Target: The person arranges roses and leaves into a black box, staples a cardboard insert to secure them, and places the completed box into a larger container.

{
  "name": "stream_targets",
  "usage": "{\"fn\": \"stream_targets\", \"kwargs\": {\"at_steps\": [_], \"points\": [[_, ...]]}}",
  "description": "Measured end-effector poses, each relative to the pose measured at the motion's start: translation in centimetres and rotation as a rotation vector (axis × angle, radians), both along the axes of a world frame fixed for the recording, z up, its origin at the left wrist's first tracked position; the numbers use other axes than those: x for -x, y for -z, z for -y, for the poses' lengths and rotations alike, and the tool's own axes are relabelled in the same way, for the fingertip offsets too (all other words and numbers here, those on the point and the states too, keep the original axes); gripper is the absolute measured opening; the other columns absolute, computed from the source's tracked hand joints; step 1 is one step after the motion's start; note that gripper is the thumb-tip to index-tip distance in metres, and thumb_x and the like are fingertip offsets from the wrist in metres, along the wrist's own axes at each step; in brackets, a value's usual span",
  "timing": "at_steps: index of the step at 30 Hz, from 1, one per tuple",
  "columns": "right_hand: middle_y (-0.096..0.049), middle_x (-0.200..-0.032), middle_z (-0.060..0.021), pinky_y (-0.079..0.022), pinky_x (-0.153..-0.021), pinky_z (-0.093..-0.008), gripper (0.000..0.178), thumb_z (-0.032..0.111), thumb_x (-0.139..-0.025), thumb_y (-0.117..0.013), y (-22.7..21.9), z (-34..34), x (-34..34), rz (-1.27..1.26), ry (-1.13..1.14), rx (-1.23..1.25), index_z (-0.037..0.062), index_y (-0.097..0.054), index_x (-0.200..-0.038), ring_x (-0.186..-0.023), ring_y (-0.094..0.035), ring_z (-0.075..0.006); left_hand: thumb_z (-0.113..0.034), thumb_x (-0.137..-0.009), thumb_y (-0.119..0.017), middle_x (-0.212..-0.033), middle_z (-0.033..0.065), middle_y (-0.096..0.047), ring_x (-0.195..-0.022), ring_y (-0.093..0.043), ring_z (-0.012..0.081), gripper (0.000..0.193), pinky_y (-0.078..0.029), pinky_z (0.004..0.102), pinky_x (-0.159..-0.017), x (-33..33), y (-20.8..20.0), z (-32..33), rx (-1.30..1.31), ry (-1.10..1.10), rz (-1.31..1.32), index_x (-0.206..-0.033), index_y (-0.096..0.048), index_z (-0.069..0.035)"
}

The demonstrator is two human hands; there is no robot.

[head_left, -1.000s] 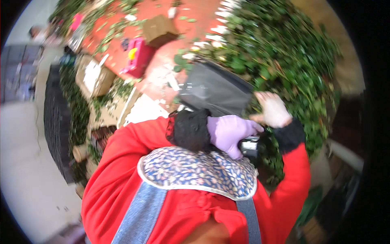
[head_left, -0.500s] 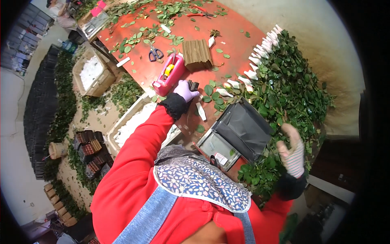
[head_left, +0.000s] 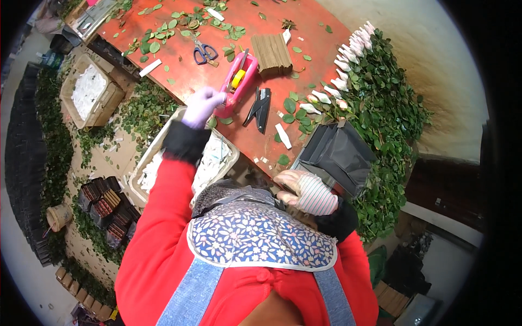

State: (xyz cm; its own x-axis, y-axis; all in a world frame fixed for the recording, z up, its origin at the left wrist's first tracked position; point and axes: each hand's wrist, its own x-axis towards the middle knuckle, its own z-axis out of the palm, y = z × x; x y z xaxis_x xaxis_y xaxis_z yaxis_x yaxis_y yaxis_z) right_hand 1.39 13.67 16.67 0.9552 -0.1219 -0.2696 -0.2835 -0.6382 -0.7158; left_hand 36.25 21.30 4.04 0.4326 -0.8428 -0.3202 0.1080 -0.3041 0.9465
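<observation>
My left hand (head_left: 202, 107), in a purple glove, is at the near end of a pink tape dispenser (head_left: 239, 81) with a yellow tape core. Its fingertips are drawn together; whatever they pinch is too small to make out. A black stapler (head_left: 260, 110) lies on the table just right of the dispenser. My right hand (head_left: 310, 193), in a striped fingerless glove, is low by the table's near edge. Its fingers curl over something hidden beneath them. Beyond it, a black plastic wrapping (head_left: 340, 155) rests on a tray largely hidden by the hand.
White-sleeved roses (head_left: 353, 51) with leafy stems (head_left: 389, 119) are piled on the right. A cardboard stack (head_left: 272, 54), scissors (head_left: 205, 53) and loose leaves lie on the red table (head_left: 179, 70). Crates of white pieces (head_left: 136, 179) (head_left: 100, 111) stand left.
My left hand has let go of the stapler and moved left to the dispenser's end. From over the leaves, my right hand has come inward to the tray's near side. The view has shifted.
</observation>
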Motion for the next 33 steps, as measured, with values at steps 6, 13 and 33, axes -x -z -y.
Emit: {"fn": "stream_targets", "kwargs": {"at_steps": [6, 13, 33], "points": [[-0.065, -0.116, -0.0175, -0.047, -0.095, -0.0376, 0.041, 0.032, -0.095, -0.058, 5.8, -2.5, -3.0, -0.115, 0.165, -0.655, 0.0019, -0.059, -0.122, -0.11, -0.062, -0.028, -0.019, -0.09, -0.068, -0.084, -0.0015, -0.058, -0.076, -0.052, 0.0082, 0.015, -0.043, 0.0222, -0.069, 6.7, -8.1, -23.2, -0.116, -0.187, -0.248, -0.087, -0.063, -0.005], [-0.056, -0.124, -0.0148, -0.049, -0.095, -0.0392, 0.05, 0.039, -0.1, -0.053, 13.0, -3.1, -17.6, 0.135, 0.831, -1.341, -0.0016, -0.048, -0.129, -0.112, -0.058, -0.0264, -0.014, -0.093, -0.064, -0.079, -0.0016, -0.061, -0.072, -0.053, 0.0079, 0.013, -0.043, 0.0226, -0.069, 4.1, -4.4, -25.9, -0.368, -0.072, -0.389, -0.09, -0.065, -0.002], [-0.067, -0.095, -0.0075, -0.056, -0.077, -0.0329, 0.03, 0.03, -0.095, -0.061, -0.7, 8.3, 7.6, 0.422, 0.74, -0.53, 0.0016, -0.061, -0.105, -0.086, -0.065, -0.0172, -0.014, -0.092, -0.065, -0.081, -0.0022, -0.062, -0.07, -0.053, 0.0058, 0.026, -0.043, 0.0196, -0.065, 21.4, -0.9, -7.1, -0.259, 0.57, -0.477, -0.11, -0.065, 0.005]]}}
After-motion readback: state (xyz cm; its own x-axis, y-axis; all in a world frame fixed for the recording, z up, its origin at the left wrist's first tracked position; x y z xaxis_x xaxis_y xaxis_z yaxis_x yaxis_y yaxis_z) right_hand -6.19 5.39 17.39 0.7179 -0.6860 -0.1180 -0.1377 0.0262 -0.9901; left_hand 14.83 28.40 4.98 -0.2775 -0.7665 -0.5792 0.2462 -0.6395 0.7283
